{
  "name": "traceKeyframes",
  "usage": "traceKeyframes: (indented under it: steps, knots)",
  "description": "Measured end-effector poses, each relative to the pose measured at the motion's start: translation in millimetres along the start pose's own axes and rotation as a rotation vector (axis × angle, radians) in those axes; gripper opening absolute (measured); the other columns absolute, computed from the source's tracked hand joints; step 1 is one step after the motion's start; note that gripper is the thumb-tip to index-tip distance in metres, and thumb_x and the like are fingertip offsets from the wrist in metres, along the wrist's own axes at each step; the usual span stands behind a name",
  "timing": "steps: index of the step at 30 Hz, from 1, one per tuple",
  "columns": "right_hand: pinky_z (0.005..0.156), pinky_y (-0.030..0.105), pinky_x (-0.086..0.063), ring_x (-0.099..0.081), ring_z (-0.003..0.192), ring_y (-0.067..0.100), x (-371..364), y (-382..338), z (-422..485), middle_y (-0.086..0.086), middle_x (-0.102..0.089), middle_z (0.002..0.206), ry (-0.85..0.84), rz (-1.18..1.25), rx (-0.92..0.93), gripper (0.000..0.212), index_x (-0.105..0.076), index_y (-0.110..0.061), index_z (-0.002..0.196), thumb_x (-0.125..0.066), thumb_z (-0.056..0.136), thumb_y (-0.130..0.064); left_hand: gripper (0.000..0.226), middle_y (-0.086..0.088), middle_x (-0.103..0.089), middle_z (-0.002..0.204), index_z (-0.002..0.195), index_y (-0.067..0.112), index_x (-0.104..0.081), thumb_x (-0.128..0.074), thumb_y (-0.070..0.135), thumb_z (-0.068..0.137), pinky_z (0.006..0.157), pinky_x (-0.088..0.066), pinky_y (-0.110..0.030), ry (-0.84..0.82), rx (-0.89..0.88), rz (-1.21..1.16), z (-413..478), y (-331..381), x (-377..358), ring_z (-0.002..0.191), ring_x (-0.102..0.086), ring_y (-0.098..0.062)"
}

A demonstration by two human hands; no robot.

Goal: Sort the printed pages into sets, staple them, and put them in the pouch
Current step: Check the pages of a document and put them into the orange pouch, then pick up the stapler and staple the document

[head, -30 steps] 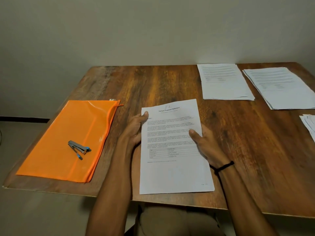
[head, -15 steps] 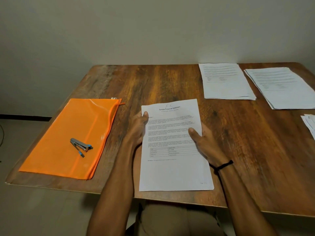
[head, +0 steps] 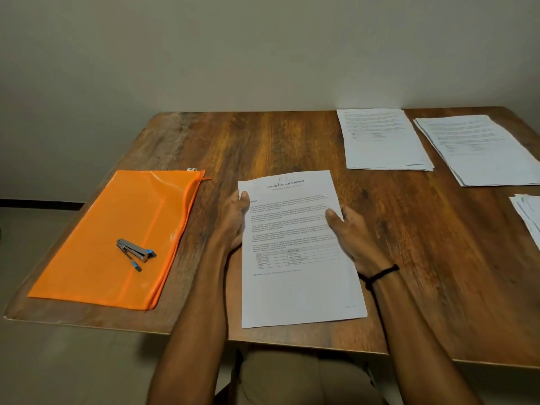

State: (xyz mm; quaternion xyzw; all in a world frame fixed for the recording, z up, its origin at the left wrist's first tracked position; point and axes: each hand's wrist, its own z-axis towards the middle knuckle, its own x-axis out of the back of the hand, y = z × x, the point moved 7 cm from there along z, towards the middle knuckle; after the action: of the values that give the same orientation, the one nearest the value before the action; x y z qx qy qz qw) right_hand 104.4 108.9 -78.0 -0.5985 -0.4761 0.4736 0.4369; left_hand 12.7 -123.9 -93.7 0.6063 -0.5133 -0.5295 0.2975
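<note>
- A wooden table [head: 263, 147], its dark-grained top worn pale towards the far left corner, fills most of the view
- A plain, unmarked wall [head: 233, 54] rises directly behind the table's far edge
- A dark baseboard strip [head: 38, 203] runs along the foot of the wall at left
- Pale floor [head: 58, 369] shows below the table's near left edge
- Khaki trousers [head: 292, 378] are visible under the near edge, at bottom centre

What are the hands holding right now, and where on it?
The page: the left hand grips its left edge, the right hand its right edge, both in the upper half, thumbs on top.
</note>
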Motion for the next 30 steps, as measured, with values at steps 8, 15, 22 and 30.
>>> traceKeyframes:
  steps: [8,15,22,30]
  knots:
    - [0.088,0.043,-0.059,-0.07,0.109,0.024,-7.8,-0.7,-2.5,0.002,-0.07,0.123,-0.007,-0.1,0.086,0.029,-0.054,-0.015,0.131,-0.051,0.103,-0.023,0.031,-0.02,-0.068,0.123,0.13,0.005,-0.054,-0.037,0.021,0.109,0.079,-0.059,-0.042,0.031,-0.019,0.054,-2.6,2.3,-0.6,0.1,-0.068,-0.033]
    - [0.091,0.048,-0.057,-0.069,0.111,0.026,-5.8,-1.2,-3.8,0.005,-0.069,0.125,-0.01,-0.1,0.101,0.032,-0.054,-0.012,0.132,-0.057,0.101,-0.017,0.029,-0.016,-0.071,0.117,0.127,0.005,-0.054,-0.037,0.02,0.109,0.068,-0.06,-0.037,0.033,-0.014,0.079,-6.7,4.6,-3.0,0.093,-0.072,-0.028]
    - [0.087,0.047,-0.059,-0.069,0.111,0.031,-2.3,-1.6,-4.8,0.009,-0.069,0.124,0.009,-0.067,0.135,0.032,-0.055,-0.007,0.131,-0.058,0.099,-0.011,0.029,-0.019,-0.069,0.122,0.13,0.004,-0.055,-0.046,0.019,0.107,0.09,-0.055,-0.05,0.031,0.017,0.112,-17.2,7.7,-4.6,0.109,-0.068,-0.038]
    - [0.087,0.05,-0.059,-0.07,0.109,0.03,-4.3,-0.3,-8.2,0.008,-0.07,0.123,0.017,-0.111,0.136,0.031,-0.055,-0.009,0.129,-0.061,0.099,-0.015,0.021,-0.01,-0.075,0.111,0.118,0.005,-0.067,-0.061,0.011,0.099,0.082,-0.061,-0.044,0.026,-0.042,0.262,-56.7,13.7,-3.9,0.099,-0.073,-0.03]
